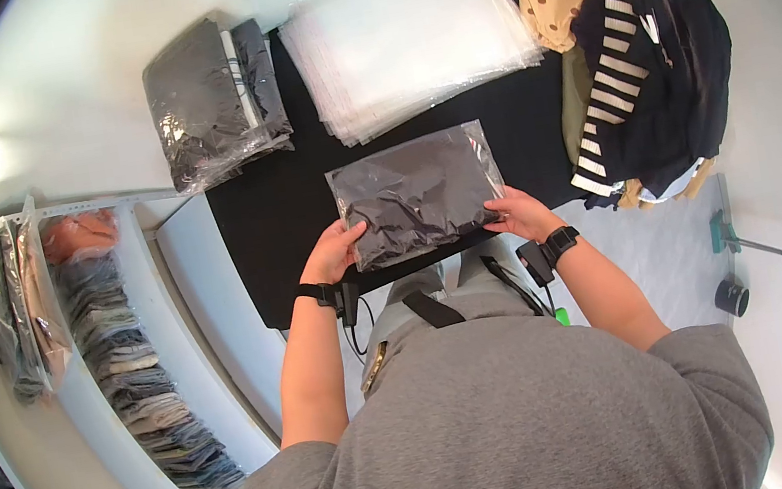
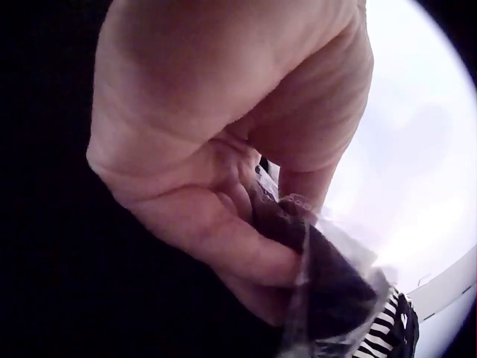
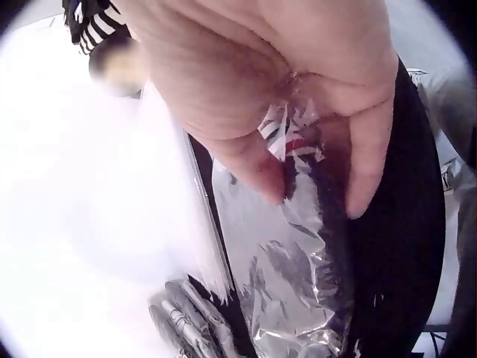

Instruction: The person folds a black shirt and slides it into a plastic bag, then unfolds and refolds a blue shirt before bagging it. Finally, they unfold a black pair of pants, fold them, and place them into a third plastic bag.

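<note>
A dark folded garment in a clear plastic bag (image 1: 418, 190) is held flat in front of the body, over the near part of the black table. My left hand (image 1: 337, 252) grips its left edge, thumb on top. On the opposite edge my right hand (image 1: 520, 215) pinches the bag between thumb and fingers. In the left wrist view the left hand (image 2: 231, 149) has a bag corner between its fingers. The right wrist view shows the right hand (image 3: 298, 97) on the other end of the crinkled, shiny bag (image 3: 291, 283).
A stack of clear plastic bags (image 1: 411, 39) lies at the back of the black table (image 1: 278, 231). Bagged dark garments (image 1: 203, 105) are piled at the back left, loose clothes (image 1: 670, 81) at the right. Shelves to the left hold a tall row of bagged clothes (image 1: 131, 364).
</note>
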### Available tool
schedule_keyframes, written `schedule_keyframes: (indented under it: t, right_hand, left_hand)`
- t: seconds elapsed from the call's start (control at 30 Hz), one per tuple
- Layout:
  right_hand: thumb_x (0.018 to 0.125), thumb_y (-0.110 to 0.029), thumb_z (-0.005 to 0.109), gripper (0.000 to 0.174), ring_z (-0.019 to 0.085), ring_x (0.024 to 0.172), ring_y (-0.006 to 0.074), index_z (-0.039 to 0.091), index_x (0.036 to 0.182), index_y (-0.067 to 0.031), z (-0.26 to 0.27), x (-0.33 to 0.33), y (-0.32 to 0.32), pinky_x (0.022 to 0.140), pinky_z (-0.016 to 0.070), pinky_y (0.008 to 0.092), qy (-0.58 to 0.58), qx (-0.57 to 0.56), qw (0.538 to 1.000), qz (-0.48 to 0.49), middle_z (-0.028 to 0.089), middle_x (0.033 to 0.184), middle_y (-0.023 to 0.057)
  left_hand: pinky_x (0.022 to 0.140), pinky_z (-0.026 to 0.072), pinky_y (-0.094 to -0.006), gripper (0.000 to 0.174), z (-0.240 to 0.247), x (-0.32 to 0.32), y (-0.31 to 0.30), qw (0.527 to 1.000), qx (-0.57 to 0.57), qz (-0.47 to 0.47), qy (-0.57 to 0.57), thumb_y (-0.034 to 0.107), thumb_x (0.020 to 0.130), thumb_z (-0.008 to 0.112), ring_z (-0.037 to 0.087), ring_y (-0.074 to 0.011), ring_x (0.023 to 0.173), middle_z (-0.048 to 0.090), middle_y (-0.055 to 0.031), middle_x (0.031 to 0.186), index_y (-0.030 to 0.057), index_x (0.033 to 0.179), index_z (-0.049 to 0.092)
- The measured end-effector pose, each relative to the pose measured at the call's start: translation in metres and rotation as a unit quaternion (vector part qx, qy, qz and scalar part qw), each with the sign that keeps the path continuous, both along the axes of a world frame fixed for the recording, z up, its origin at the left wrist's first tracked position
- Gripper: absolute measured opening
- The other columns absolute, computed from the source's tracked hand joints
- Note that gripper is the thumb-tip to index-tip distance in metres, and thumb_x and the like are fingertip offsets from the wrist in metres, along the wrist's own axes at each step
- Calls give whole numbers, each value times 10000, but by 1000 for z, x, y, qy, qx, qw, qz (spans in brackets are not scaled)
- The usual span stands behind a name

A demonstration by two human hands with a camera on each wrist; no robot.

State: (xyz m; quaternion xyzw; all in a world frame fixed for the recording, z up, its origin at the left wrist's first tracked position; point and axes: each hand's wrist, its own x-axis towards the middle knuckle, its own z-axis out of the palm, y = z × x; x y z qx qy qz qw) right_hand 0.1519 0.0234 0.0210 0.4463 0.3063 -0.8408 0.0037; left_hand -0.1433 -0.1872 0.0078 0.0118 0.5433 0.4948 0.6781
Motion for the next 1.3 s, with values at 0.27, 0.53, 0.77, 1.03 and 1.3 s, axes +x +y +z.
schedule_keyframes:
  t: [0.27,0.53,0.77,1.03,1.3]
  right_hand:
    - [884,-66,551,300,609,899,151,515,1173,-141,24,-7,16,787,505,344,13,-1,1000,-3,620,1041,-3]
    - [898,-124,555,336,634,888,145,490,1223,-75,146,-105,68,729,559,327,150,112,980,65,614,1082,46]
    - [991,-337,350,442,605,1014,253,398,1300,-25,229,-200,70,833,505,316,377,127,917,26,574,1165,170]
    - [947,-251,464,274,637,862,212,559,1090,-37,139,-127,69,757,507,298,199,64,977,-35,648,1017,118]
    - [919,-184,502,186,642,793,208,599,974,-36,112,-69,86,718,515,292,111,45,980,-158,663,911,94]
  left_hand:
    - [650,483,-232,147,21,3,4,994,80,37,57,84,875,575,599,-93,726,643,-10,899,29,1011,580]
    - [912,437,-304,279,132,-10,-9,933,246,234,119,24,888,533,572,-171,1026,597,-90,1137,-17,1163,510]
    - [858,473,-288,194,177,-82,3,800,383,433,159,29,919,488,585,-151,973,604,-53,1070,28,1110,518]
    - [553,476,-242,127,74,-154,50,784,175,556,213,64,905,537,564,-102,705,581,1,912,110,1015,493]
    - [574,498,-268,107,74,-159,77,792,190,555,172,138,905,574,556,-119,661,582,-22,875,84,973,512]
